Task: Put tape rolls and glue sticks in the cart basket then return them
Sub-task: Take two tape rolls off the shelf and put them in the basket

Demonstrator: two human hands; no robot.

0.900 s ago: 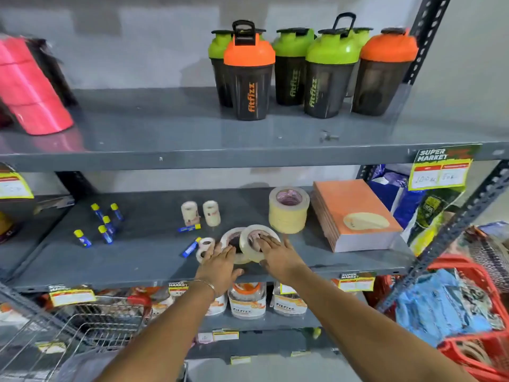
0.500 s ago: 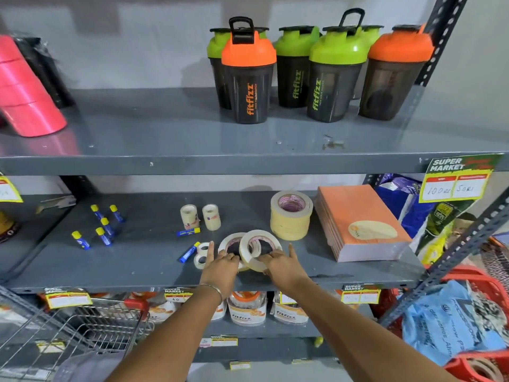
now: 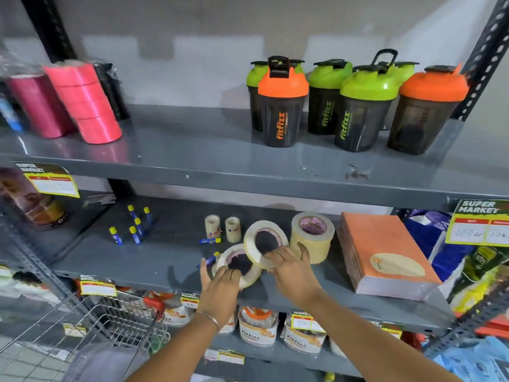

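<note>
On the grey middle shelf, my left hand grips a flat cream tape roll near the front edge. My right hand holds a second cream tape roll, tilted up on its edge just above the shelf. Behind it stands a thick stack of tape. Two small tape rolls stand upright further back. Several blue glue sticks with yellow caps stand at the left, and two more glue sticks lie near the rolls. The wire cart basket is at the lower left.
An orange paper stack lies right of the tape. The top shelf carries shaker bottles and pink rolls. Jars fill the shelf below. Price tags hang on the shelf edges, and packets crowd the far right.
My right hand has lifted its tape roll and tipped it upright; my left hand has closed on the other roll. The view has shifted so the shelf contents sit further right.
</note>
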